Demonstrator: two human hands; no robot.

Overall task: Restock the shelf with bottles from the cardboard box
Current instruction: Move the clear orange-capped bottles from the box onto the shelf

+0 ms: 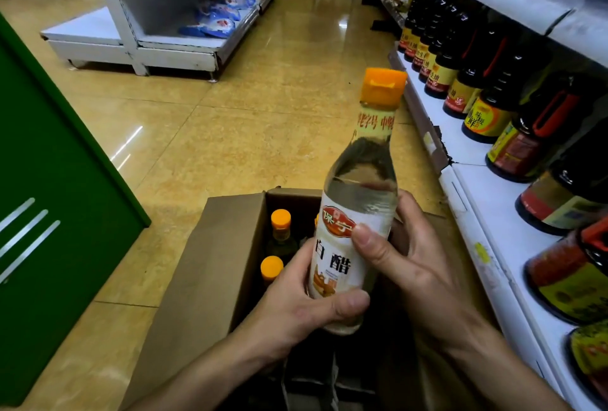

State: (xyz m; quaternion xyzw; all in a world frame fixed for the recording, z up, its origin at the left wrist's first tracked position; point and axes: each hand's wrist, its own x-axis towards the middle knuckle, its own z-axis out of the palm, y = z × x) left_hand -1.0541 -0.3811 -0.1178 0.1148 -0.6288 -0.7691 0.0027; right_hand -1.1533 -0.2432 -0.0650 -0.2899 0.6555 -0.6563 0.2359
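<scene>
Currently both left hand (296, 305) and right hand (404, 256) grip one clear bottle (357, 213) above the cardboard box (210, 266); not shelved yet. Two orange-capped bottles (280, 229) visibly remain inside; shelf (493, 200) has room.

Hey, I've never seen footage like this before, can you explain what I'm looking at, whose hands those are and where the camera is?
There is no machine here. The single picture comes from a wide-angle camera worn on a person's head, looking forward and down, so the two bare hands belong to the wearer. Both hands, the left hand and the right hand, hold one clear glass bottle with an orange cap and a white label, tilted slightly, above an open brown cardboard box on the glossy tan tiled floor. Inside the box, two more orange-capped bottles show. On the right runs a white shop shelf lined with dark sauce bottles. A green cabinet stands on the left.
</scene>
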